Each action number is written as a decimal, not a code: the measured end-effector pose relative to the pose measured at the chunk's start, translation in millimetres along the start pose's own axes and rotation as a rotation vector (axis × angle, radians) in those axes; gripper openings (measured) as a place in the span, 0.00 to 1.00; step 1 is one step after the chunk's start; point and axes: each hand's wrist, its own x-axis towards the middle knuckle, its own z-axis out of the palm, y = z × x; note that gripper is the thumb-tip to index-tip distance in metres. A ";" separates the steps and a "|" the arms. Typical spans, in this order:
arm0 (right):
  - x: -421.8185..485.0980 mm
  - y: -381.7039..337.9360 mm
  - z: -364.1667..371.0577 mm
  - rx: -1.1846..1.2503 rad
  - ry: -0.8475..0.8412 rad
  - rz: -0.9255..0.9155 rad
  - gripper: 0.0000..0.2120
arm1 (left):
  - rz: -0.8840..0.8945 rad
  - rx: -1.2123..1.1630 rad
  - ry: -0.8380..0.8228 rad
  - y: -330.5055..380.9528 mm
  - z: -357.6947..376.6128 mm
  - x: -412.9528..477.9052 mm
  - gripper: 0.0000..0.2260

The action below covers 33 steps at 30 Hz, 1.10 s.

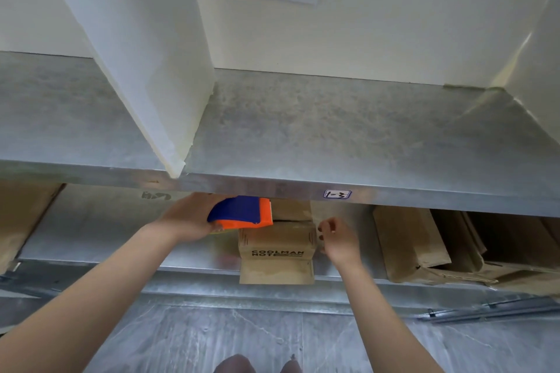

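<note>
Cardboard box [277,247], printed with black lettering, sits on the lower shelf [121,239] with its front end overhanging the shelf's front edge. My right hand [339,239] grips its right side, fingers and thumb curled against the upper corner. My left hand [188,218] is wrapped round a blue and orange tape dispenser [239,210], held just above the box's back left corner and close under the lip of the upper shelf [333,136]. Whether any tape is drawn out, I cannot tell.

Risks noted:
- The overhang is the main concern. Pressing the dispenser down near the front could tip the box off the shelf, since only one hand steadies it.
- Clearance under the upper shelf is tight. Lifting the dispenser could knock it against the metal lip.
- A second box [291,209] stands directly behind, touching or nearly so. Pushing backward could shove it.
- Flattened cardboard [424,239] lies to the right, apart from my hand. A wide sweep of the elbow could drag it forward.
</note>
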 end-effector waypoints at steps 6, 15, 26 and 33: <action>4.2 -3.7 -12.4 -0.223 -0.052 -0.003 0.14 | -0.007 -0.002 -0.027 0.2 -1.4 2.9 0.22; 0.7 -6.7 3.9 0.244 -0.126 0.257 0.08 | -0.050 -0.005 -0.051 -7.4 3.2 6.7 0.14; -34.0 4.3 2.8 0.219 -0.128 -0.183 0.20 | 0.050 -0.041 0.015 -1.3 0.5 3.3 0.23; -29.2 -19.1 12.1 -0.190 -0.262 -0.168 0.42 | 0.049 -0.098 0.004 -3.6 2.8 3.1 0.23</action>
